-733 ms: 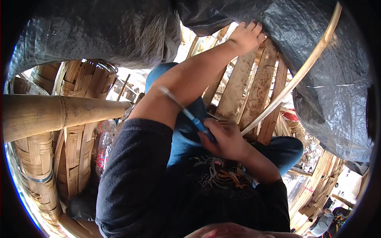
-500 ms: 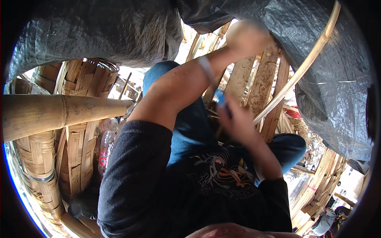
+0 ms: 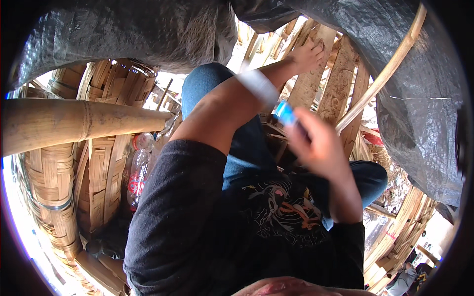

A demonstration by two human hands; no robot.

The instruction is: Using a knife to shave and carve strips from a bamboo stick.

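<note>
My right hand [image 3: 321, 145] is wrapped around the handle of a knife with a blue collar. The knife's broad silvery blade [image 3: 257, 87] is blurred by motion and crosses in front of my left forearm; whether it touches the skin I cannot tell. Stretched out ahead, my left hand [image 3: 306, 56] has its fingers apart and a little bent, with nothing visible in them. That hand is over or against flat wooden slats [image 3: 338, 81]. My jeans-covered knee [image 3: 205, 81] is bent beside the left arm.
A thick bamboo pole [image 3: 89, 121] juts in from the left, before woven bamboo baskets [image 3: 96, 187] and a clear plastic bottle [image 3: 139, 170]. Dark plastic sheeting [image 3: 133, 34] hangs in front. A slim curved stick [image 3: 385, 74] slants at the right. Another person [image 3: 405, 281] shows at lower right.
My right hand and the knife have shifted to the right and slightly up. The left hand, blurred before, now shows its fingers. The whole view has shifted a little.
</note>
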